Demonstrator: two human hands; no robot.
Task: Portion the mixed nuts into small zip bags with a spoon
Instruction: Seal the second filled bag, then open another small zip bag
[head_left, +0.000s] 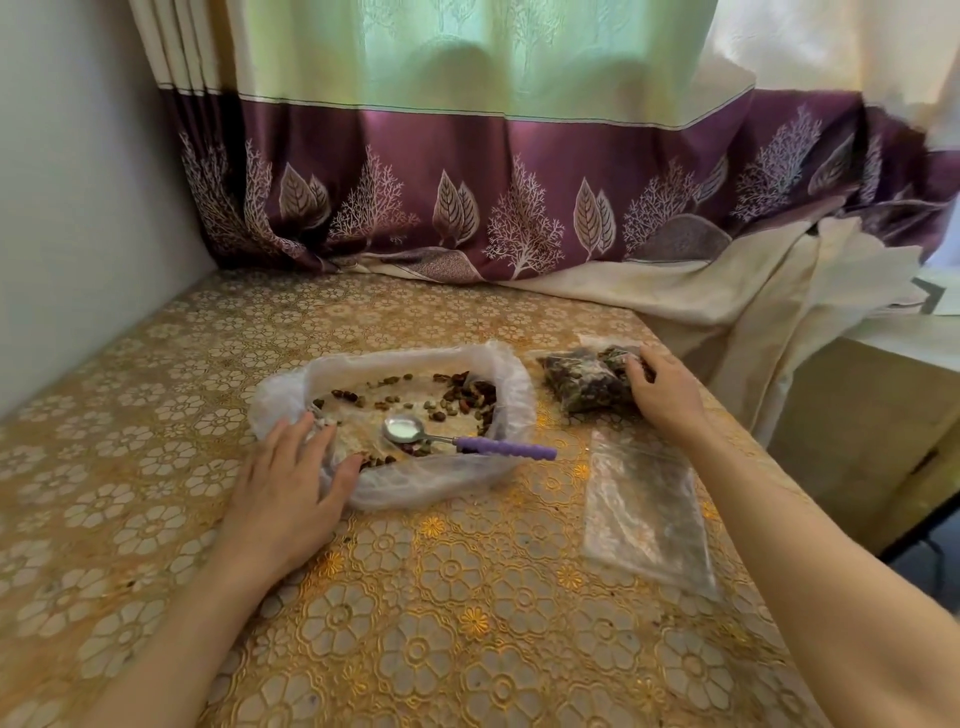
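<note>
A large clear plastic bag (514, 384), rolled down and spread wide, lies mid-table with scattered mixed nuts (467, 395) inside. A spoon with a purple handle (498, 447) rests in it, its metal bowl empty. My left hand (291, 478) lies flat with straight fingers on the bag's near left rim. To the right sit filled small zip bags of nuts (582, 382). My right hand (662, 389) rests on them with its fingertips bent onto the top bag. An empty small zip bag (644, 514) lies flat nearer to me.
The table wears a gold floral cloth (441, 597). A purple and cream curtain (519, 208) hangs along the far edge and drapes over the right corner. A white wall closes off the left side. The table's right edge drops off beside the empty bag.
</note>
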